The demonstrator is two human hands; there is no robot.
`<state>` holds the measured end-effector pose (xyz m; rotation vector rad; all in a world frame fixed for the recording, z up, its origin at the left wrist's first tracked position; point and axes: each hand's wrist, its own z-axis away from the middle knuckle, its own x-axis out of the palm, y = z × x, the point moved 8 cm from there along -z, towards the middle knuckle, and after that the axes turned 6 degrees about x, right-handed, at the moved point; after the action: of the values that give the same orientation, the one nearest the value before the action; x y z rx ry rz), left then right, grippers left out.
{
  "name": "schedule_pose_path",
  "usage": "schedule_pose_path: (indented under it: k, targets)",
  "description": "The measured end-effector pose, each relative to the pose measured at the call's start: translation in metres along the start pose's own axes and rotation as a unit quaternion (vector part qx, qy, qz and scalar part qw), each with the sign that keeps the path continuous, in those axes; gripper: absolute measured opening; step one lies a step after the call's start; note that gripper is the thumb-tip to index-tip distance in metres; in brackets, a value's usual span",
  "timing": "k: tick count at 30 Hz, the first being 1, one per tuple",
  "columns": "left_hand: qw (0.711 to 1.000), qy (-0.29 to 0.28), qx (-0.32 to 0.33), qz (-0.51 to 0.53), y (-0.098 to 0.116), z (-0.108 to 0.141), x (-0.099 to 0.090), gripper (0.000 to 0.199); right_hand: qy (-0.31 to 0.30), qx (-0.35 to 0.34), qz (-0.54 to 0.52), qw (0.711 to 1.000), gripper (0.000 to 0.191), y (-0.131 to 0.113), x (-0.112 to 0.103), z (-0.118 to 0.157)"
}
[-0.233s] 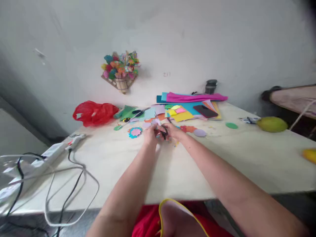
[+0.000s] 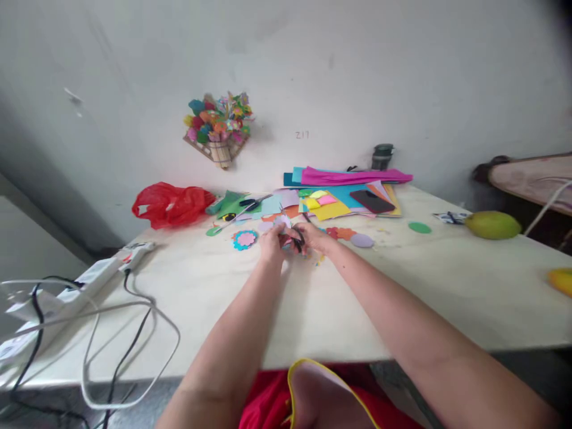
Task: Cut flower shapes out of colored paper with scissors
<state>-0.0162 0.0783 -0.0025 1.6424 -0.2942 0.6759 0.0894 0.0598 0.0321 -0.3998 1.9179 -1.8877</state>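
Note:
Over the middle of the table, my right hand is closed on black-handled scissors, whose blades point away from me. Right beside it, my left hand pinches a small piece of pale lilac paper near the blades. Left of my hands lies a layered paper flower in blue, orange and pink. To the right are orange-red paper flowers and a lilac paper disc. Tiny paper scraps lie under my right hand.
Coloured sheets and a dark phone lie at the back. A second pair of scissors rests near a red plastic bag. Power strips with loose cables occupy the left. A green-yellow fruit sits at right.

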Motion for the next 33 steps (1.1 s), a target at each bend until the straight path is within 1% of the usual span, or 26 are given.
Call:
schedule_pose_path:
  k: [1,2,5,11,18,26,29,33]
  targets:
    - [0.999,0.042,0.008,0.0,0.003,0.002,-0.004,0.012,0.0,0.0,0.002,1.0,0.027,0.001,-0.001,0.0]
    - [0.998,0.057,0.012,0.004,0.005,0.005,-0.005,0.011,-0.001,0.001,0.004,1.0,0.028,0.002,-0.002,-0.001]
    - [0.998,0.057,0.009,0.003,0.01,0.011,0.0,0.01,-0.003,0.003,0.005,1.0,0.028,0.002,-0.002,-0.001]
    - [0.997,0.075,-0.002,0.01,0.012,0.012,-0.003,0.013,0.014,0.02,0.015,1.0,0.028,0.003,-0.005,-0.002]
    - [0.998,0.059,-0.009,-0.011,0.009,0.005,-0.008,0.013,0.013,0.019,0.033,0.999,0.025,0.006,-0.009,-0.006]
    - [0.999,0.038,-0.013,-0.032,0.009,0.005,-0.006,0.011,0.034,0.049,0.07,0.996,0.022,0.014,-0.016,-0.012]
    - [0.999,0.015,-0.012,-0.05,0.012,0.006,-0.005,0.011,0.053,0.045,0.08,0.994,0.025,0.01,-0.022,-0.009]
    - [0.998,-0.032,-0.004,-0.059,0.016,0.007,-0.001,0.016,0.09,0.01,0.083,0.992,0.027,0.0,-0.034,-0.003]
